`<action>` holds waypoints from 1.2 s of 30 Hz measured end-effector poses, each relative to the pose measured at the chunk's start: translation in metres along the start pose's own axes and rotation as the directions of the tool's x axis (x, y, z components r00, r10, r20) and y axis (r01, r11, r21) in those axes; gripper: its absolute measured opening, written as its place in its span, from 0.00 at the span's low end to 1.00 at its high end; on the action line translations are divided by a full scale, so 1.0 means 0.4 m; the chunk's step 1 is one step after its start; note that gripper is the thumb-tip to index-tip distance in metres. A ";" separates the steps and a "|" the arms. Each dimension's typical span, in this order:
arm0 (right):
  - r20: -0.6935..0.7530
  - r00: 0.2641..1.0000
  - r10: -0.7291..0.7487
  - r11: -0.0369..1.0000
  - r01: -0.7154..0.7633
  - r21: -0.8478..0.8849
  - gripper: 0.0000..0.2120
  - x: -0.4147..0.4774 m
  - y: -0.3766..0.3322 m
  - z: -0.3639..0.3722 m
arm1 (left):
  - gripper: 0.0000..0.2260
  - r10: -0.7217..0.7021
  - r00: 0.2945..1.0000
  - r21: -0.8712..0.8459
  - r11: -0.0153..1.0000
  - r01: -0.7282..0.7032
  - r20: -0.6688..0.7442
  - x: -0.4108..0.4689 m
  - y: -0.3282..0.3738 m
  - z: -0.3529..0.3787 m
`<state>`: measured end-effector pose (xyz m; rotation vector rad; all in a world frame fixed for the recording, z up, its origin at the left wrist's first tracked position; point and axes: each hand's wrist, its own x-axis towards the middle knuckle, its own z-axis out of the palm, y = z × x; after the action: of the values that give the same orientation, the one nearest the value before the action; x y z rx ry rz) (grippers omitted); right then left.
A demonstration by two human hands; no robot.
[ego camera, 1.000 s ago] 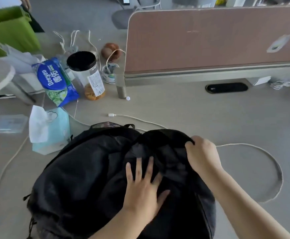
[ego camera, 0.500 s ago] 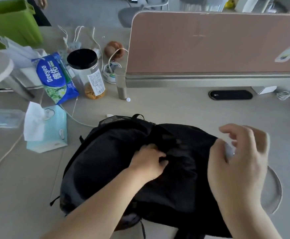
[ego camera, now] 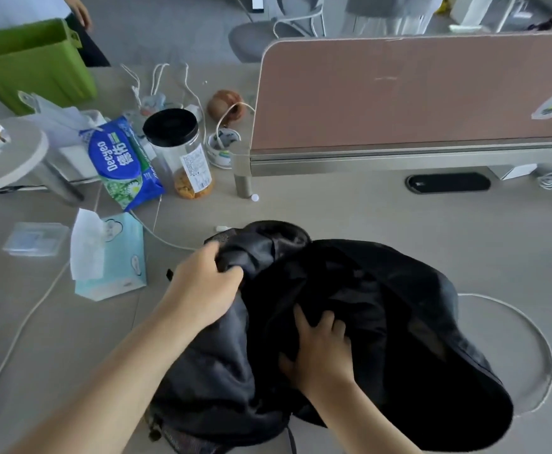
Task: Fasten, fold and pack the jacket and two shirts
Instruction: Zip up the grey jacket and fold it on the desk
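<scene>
Beige tabletop (ego camera: 366, 211) bearing a black backpack (ego camera: 209, 388): left hand (ego camera: 202, 286) grips its opening rim; right hand (ego camera: 320, 352) clutches dark cloth (ego camera: 333, 283) — probably the jacket — at the mouth. Risk — forceful stuffing may undo the fold, and a slipped rim would close the mouth.

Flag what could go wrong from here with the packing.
1. The white cable seems to run under the bag; shifting the bag may drag it.
2. The right hand bunches the cloth in curled fingers, so any fold may come undone.
3. The left hand grips the bag's rim at one spot only; the mouth could sag shut.
</scene>
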<state>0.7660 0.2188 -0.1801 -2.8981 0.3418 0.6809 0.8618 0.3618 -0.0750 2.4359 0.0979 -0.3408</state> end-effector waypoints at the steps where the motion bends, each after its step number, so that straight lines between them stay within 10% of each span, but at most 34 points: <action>1: -0.013 1.000 0.004 1.000 -0.004 0.022 0.37 0.013 0.002 -0.005 | 0.05 -0.043 0.999 -0.170 0.984 0.044 0.010 -0.009 0.025 -0.026; 5: -0.043 0.995 -0.089 0.988 0.093 0.120 0.24 0.062 0.002 -0.029 | 0.09 -0.158 0.964 -0.548 0.797 0.252 0.214 -0.029 0.055 -0.078; 11: -0.188 0.952 -0.241 0.878 0.297 0.377 0.10 0.047 -0.104 -0.079 | 0.11 -0.136 0.923 -0.579 0.743 0.335 0.360 -0.040 0.052 -0.062; 15: 0.041 0.953 -0.300 0.888 0.264 0.376 0.13 0.072 -0.147 -0.038 | 0.12 -0.155 0.920 -0.581 0.734 0.351 0.360 -0.037 0.048 -0.057; 18: 0.039 0.975 -0.220 0.841 0.169 0.514 0.19 0.062 -0.128 -0.020 | 0.10 -0.183 0.920 -0.567 0.741 0.360 0.346 -0.028 0.034 -0.065; 22: -0.473 0.831 0.292 0.914 -0.097 0.394 0.29 0.008 -0.046 -0.005 | 0.10 -0.164 0.918 -0.577 0.733 0.359 0.361 -0.021 0.028 -0.063; 27: 0.149 0.848 0.508 0.561 -0.457 0.690 0.38 0.029 0.042 -0.010 | 0.10 -0.140 0.928 -0.576 0.749 0.328 0.346 -0.018 0.030 -0.054; 33: -0.239 0.936 0.260 0.869 -0.119 0.480 0.19 0.007 -0.038 -0.068 | 0.13 -0.114 0.931 -0.568 0.764 0.306 0.348 -0.023 0.038 -0.056; 36: -0.170 0.964 0.205 0.714 -0.029 0.700 0.13 0.007 -0.097 -0.107 | 0.14 -0.112 0.927 -0.564 0.766 0.310 0.357 -0.022 0.036 -0.057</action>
<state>0.7960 0.2476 -0.1400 -2.2235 0.6557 0.1422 0.8605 0.3651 -0.0468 1.6983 0.3061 -0.6708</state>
